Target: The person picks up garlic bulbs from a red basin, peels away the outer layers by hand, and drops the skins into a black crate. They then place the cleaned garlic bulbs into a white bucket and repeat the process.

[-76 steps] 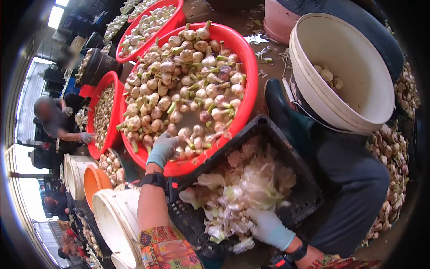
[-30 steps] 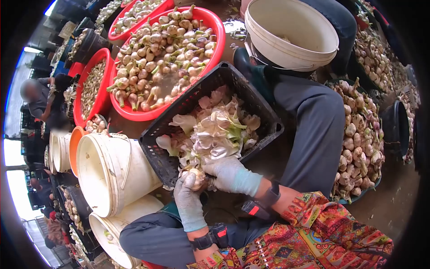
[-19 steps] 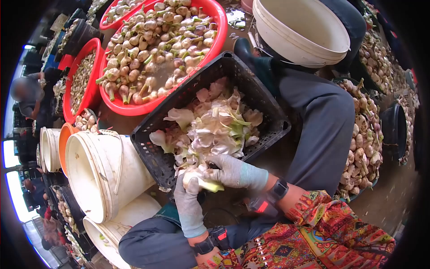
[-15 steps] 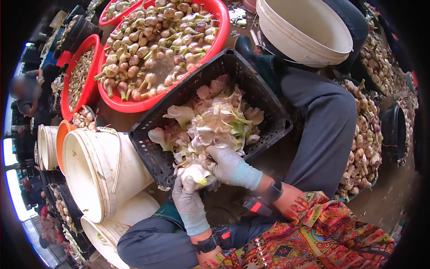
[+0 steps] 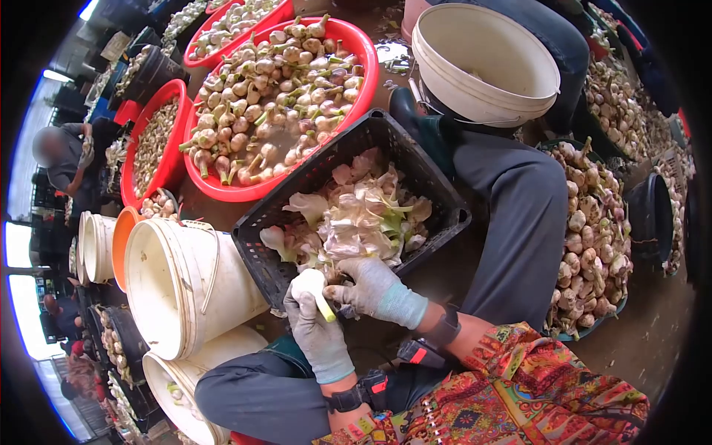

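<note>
A peeled white garlic bulb (image 5: 308, 282) with a short green stem is in my left hand (image 5: 317, 335), its gloved fingers closed round it from below. Close beside the stem is my right hand (image 5: 378, 291), also gloved, with thumb and fingertips pinched together; what lies between them is hidden. Both hands are at the near edge of a black plastic crate (image 5: 437, 226). Inside the crate lies a heap of loose garlic skins (image 5: 360, 215), papery and whitish with some green bits.
A red tub (image 5: 371, 55) of unpeeled garlic stands beyond the crate. White buckets (image 5: 215, 282) are on the left, another white bucket (image 5: 482, 104) at the upper right. A heap of garlic (image 5: 589, 252) lies right of my knee. Another person (image 5: 67, 159) is at far left.
The bulb has lost its loose outer skin and now shows smooth white. Its stem now points down toward me. My right hand has come back from the skin heap slightly, and the view has shifted.
</note>
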### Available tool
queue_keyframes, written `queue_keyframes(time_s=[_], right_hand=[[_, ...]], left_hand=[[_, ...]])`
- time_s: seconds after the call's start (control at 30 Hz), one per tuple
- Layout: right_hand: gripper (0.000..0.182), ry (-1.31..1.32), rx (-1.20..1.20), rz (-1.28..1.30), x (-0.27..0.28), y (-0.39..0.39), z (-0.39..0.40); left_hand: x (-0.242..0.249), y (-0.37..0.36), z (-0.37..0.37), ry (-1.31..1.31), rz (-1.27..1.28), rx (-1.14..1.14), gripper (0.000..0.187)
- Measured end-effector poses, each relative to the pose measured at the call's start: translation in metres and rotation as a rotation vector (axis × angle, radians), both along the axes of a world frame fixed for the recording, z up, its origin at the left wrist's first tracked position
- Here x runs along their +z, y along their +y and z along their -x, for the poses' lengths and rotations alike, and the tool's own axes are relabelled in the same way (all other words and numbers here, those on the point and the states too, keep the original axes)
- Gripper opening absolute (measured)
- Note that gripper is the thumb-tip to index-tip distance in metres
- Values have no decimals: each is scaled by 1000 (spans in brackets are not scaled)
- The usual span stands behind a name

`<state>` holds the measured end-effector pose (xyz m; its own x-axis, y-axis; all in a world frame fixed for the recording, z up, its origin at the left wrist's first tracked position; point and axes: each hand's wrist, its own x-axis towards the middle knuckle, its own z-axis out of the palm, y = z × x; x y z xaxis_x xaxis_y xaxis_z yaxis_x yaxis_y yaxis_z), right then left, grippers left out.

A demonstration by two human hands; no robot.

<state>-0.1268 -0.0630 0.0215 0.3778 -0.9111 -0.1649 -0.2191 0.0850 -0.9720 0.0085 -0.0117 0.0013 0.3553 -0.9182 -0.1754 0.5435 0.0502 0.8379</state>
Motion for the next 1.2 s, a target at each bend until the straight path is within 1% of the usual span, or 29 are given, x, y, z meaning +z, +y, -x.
queue_keyframes(time_s=[0.07,0.1,0.17,0.2,0.23,0.27,0.3,0.33,0.37,0.4,0.43,0.47,0.53,0.57,0.63,0.67,0.7,0.73,0.77,0.8,0.87,0.9,0.93,1.0,1.03,1.07,1.13,1.17,1.2], right_hand=[[21,52,10,-137,3,-4,5],[21,49,3,-152,-1,-3,5],[16,45,-85,-17,-11,-2,5],[16,46,-96,-25,-18,-6,5],[16,-9,-150,-52,-26,-10,4],[17,-65,-201,-74,-35,-14,3],[21,-202,-245,-167,-36,-15,4],[21,-206,-251,-175,-37,-14,7],[24,-165,-170,-124,-38,-15,13],[27,-122,-87,-76,-31,-16,16],[26,-46,-68,-34,-19,-14,17],[25,118,-136,179,-27,-10,9],[26,173,-109,55,-19,-11,8],[26,179,-103,42,-22,-11,5],[20,88,-186,-77,-29,-14,0],[20,91,-182,-74,-33,-16,-1],[19,71,-211,-64,-36,-17,0],[18,55,-236,-52,-38,-17,2],[19,172,-200,88,-38,-16,5],[19,189,-185,95,-35,-16,4],[24,306,-187,356,-28,-9,-2],[27,356,-141,401,-33,-6,-6],[27,351,-122,410,-33,-5,-10],[25,412,-33,314,-29,-5,-17],[33,424,-31,408,-33,-4,-22],[33,413,-30,429,-31,-3,-24],[32,320,-52,340,-25,0,-23],[29,341,-69,397,-26,1,-23],[29,335,-70,420,-21,2,-25]], left_hand=[[-4,0,0,-16,-14,-23,34],[-3,0,3,-54,-11,-39,34],[1,-2,11,-90,-22,-70,34],[4,-5,15,-34,-48,-89,34],[5,-6,16,19,-76,-108,35],[2,-8,17,16,-82,-116,35],[-3,-9,16,48,-80,-104,39],[-6,-8,14,80,-81,-90,43],[-9,-8,12,6,-84,-69,43],[-7,-8,12,10,-87,-65,43],[-3,-7,14,-46,-108,-64,42],[-2,-7,16,-99,-128,-64,42],[-7,-9,18,-128,-119,-60,41],[-7,-10,18,-164,-118,-48,40],[-12,-9,15,-188,-148,-59,40],[-10,-11,13,-185,-146,-55,40],[-3,-13,12,-206,-218,-96,39],[3,-14,12,-222,-290,-135,39],[6,-12,9,-131,-281,-156,37],[9,-14,9,-112,-277,-143,37],[13,-12,9,-470,-455,-292,35],[8,-10,9,-526,-491,-277,42],[1,-4,9,-521,-490,-256,42],[-13,4,10,-392,-501,-111,48],[-15,6,7,-367,-521,-112,50],[-16,7,4,-375,-503,-99,50],[-11,7,-1,-344,-432,-73,48],[-10,8,0,-435,-454,-45,45],[-10,8,2,-439,-433,-35,45]])
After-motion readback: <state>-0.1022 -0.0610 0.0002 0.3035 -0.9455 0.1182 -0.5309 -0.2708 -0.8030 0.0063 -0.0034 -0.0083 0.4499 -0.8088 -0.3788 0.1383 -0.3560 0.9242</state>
